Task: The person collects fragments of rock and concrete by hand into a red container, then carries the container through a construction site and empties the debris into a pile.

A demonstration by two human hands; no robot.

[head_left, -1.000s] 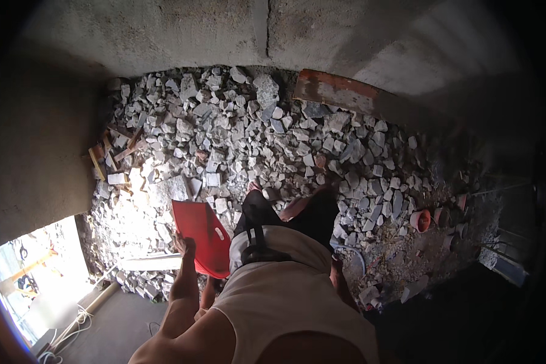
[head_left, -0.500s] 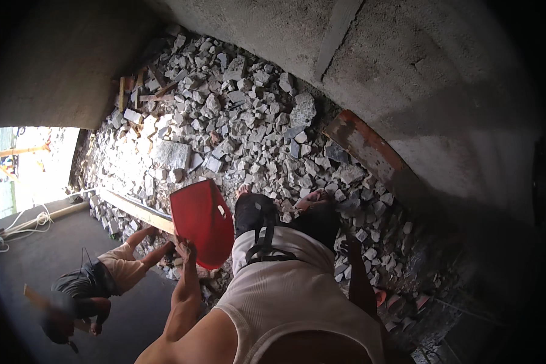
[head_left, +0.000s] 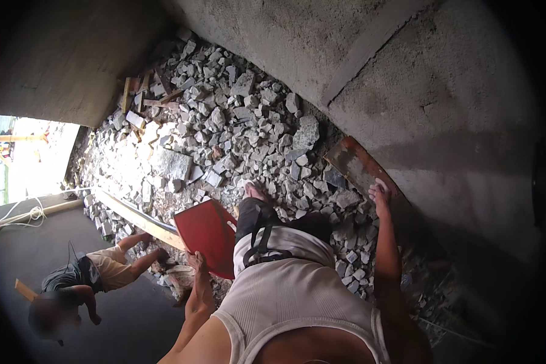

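My left hand (head_left: 195, 261) is closed on the lower left edge of a broad red plastic piece (head_left: 207, 233). That piece has a slot like a handhold near its right edge, and I hold it low beside my left leg. Whether it is a tub or a scoop I cannot tell. On the other side, my right hand (head_left: 380, 193) is reached out with its fingers apart and holds nothing. It is at a rusty-brown board (head_left: 363, 165) leaning along the wall; whether it touches the board is unclear.
Broken concrete rubble (head_left: 236, 127) covers the ground around my feet. A rough wall (head_left: 418, 91) rises on the right. To the left lies a wooden beam (head_left: 141, 216), and beyond it a person (head_left: 82, 279) bends over a dark floor (head_left: 36, 242). Wood scraps (head_left: 155, 94) lie at the far left.
My right arm has swung up and outward from beside my hip to the board. The red piece has tilted and dropped slightly, still in my left hand. My right foot has gone from sight.
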